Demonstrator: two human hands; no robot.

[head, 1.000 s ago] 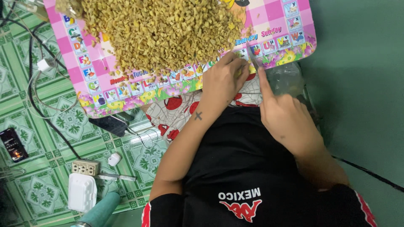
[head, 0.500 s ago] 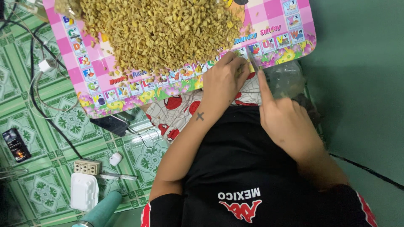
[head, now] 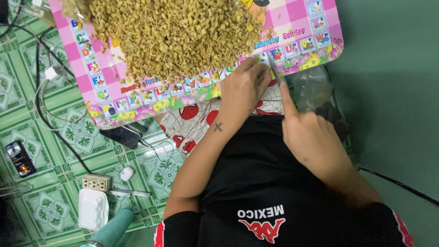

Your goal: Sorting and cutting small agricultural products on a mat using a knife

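Head view: the left hand pinches a small yellowish piece at the pink tray's near edge; the right hand grips a thin blade, forefinger along it. Piled pieces look light, firm, crumbly; best held at the ends.

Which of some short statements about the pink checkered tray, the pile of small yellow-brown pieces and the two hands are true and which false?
1. The pile of small yellow-brown pieces lies on the pink checkered tray. True.
2. The left hand rests at the tray's near edge. True.
3. The right hand holds a white box. False: it holds a thin metal blade.
4. The floor tiles are plain red. False: they are green and patterned.
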